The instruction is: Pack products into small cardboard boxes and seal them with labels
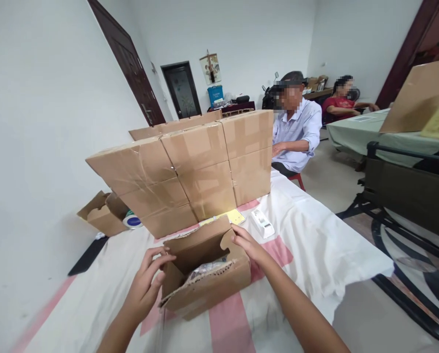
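An open cardboard box point(212, 289) sits on the cloth in front of me, with rough, torn-looking edges. Inside it lies something in crinkled clear plastic point(208, 267), whose kind I cannot make out. My left hand point(148, 279) curls its fingers over the box's left edge, thumb on the outer side. At the far right corner, my right hand point(247, 242) grips the rim beside a flap with a rounded cut-out. Just beyond the box are a yellow sheet point(236, 216) and a small white device or packet point(262, 224).
A wall of taped cardboard cartons point(205, 169) stands across the table. Left of it are another open box point(104, 215), a roll of tape point(132, 221) and a black flat object point(87, 256). One person point(298, 122) sits behind the cartons; another point(342, 105) sits farther right.
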A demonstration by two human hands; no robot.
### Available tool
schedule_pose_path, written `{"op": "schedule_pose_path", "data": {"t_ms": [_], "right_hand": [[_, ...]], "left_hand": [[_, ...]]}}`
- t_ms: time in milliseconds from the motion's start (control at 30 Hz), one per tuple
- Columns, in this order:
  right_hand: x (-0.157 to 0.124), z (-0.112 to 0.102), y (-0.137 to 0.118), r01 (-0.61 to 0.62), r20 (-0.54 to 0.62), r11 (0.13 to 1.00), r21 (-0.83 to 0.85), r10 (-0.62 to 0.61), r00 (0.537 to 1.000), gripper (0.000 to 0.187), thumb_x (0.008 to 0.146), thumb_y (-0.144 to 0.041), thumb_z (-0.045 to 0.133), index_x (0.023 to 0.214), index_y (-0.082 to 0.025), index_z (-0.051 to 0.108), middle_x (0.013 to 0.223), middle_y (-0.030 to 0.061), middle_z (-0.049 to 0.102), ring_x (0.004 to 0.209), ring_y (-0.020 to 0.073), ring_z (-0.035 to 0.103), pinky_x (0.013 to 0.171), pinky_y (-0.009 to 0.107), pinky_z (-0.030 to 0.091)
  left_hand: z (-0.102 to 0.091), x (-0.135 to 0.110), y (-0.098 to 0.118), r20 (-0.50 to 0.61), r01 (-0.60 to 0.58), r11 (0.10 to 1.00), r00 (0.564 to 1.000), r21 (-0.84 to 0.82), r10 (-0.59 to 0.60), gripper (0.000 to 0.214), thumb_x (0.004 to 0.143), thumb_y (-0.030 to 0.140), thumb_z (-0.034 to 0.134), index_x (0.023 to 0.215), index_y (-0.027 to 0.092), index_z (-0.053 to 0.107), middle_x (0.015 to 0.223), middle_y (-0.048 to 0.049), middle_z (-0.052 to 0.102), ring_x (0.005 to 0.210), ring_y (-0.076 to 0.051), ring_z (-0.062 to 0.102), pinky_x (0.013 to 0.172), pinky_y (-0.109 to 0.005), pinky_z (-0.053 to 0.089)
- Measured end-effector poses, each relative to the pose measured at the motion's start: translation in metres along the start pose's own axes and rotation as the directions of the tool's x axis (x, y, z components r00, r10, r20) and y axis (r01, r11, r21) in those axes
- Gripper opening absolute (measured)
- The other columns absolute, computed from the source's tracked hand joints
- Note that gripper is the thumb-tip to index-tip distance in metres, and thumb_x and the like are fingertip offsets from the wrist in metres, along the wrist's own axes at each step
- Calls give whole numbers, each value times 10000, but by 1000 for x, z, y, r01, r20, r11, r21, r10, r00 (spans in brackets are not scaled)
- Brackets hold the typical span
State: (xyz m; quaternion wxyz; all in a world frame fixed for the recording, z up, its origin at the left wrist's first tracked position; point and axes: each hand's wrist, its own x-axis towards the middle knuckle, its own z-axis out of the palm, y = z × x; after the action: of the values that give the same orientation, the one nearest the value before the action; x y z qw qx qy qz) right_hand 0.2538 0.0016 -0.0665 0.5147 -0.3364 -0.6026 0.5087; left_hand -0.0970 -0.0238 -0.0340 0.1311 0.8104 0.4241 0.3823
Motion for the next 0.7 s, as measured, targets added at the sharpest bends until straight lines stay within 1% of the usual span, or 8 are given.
{"op": "schedule_pose_path", "data": {"t_ms": [133, 233, 300, 367, 433, 500, 600, 700], "right_hand": [[-2, 1, 3, -35, -58, 999, 21, 36, 998, 304, 948, -397, 565, 1179, -246, 694, 1246, 59, 694, 1252, 273, 581, 1107, 389, 422], [-1, 2, 6, -55, -87, 998, 32, 57, 995, 301, 956, -472, 595, 1117, -238, 694, 1203, 62, 697, 1207, 270, 595, 1080, 382, 436], [1, 3, 8, -23, -65, 998, 65, 28, 998, 310, 950, -480, 614, 1135, -241, 682, 1187, 60, 694, 1163, 260, 612, 1059, 381, 447], [4, 4, 10, 46, -67, 991, 127, -38, 997, 329, 935, -463, 644, 1194, -261, 659, 1204, 57, 686, 1160, 249, 620, 1070, 382, 440], [6, 4, 13, 108, -143, 980, 167, -85, 986, 397, 897, -424, 699, 1264, -292, 626, 1231, 56, 669, 1206, 242, 605, 1088, 377, 428], [6, 3, 15, 115, -187, 978, 174, -82, 979, 503, 852, -367, 743, 1329, -317, 593, 1249, 58, 655, 1238, 243, 589, 1080, 376, 432], [5, 2, 14, 71, -79, 972, 223, -54, 995, 537, 830, -285, 715, 1349, -330, 587, 1298, 56, 645, 1229, 246, 597, 1072, 385, 433], [4, 3, 10, 78, -53, 961, 265, -66, 996, 425, 808, -236, 688, 1223, -327, 657, 1264, 38, 668, 1197, 244, 610, 1068, 377, 421]], "left_hand": [[3, -20, -9, -58, 23, 984, 998, -177, -34, 718, 938, 784, 319, 1251, 262, 700, 1367, -140, 618, 1304, -339, 582, 1074, -531, 538], [15, -39, -4, 107, 68, 981, 993, -181, -49, 809, 799, 875, 501, 1296, 272, 709, 1330, -119, 702, 1304, -383, 616, 1179, -595, 440], [26, -51, 3, 147, 199, 973, 972, -116, -182, 724, 823, 769, 614, 1359, 285, 677, 1367, -107, 696, 1376, -390, 565, 1181, -596, 430], [37, -58, 11, 77, 358, 927, 933, -108, -352, 647, 939, 622, 571, 1498, 299, 540, 1506, -90, 595, 1465, -357, 472, 1165, -557, 459], [48, -60, 18, -12, 434, 885, 897, -169, -442, 649, 1005, 542, 489, 1599, 309, 370, 1597, -80, 493, 1484, -331, 448, 1176, -546, 449], [57, -59, 24, -59, 435, 875, 888, -211, -456, 665, 1027, 513, 448, 1636, 326, 258, 1597, -77, 494, 1465, -321, 478, 1201, -567, 417], [66, -54, 31, -123, 381, 902, 904, -201, -409, 642, 1044, 458, 405, 1642, 350, 196, 1594, -70, 487, 1491, -316, 445, 1229, -595, 384], [70, -47, 33, -224, 333, 931, 906, -149, -360, 710, 1021, 408, 454, 1653, 350, 136, 1719, -74, 230, 1571, -353, 280, 1251, -611, 345]]}}
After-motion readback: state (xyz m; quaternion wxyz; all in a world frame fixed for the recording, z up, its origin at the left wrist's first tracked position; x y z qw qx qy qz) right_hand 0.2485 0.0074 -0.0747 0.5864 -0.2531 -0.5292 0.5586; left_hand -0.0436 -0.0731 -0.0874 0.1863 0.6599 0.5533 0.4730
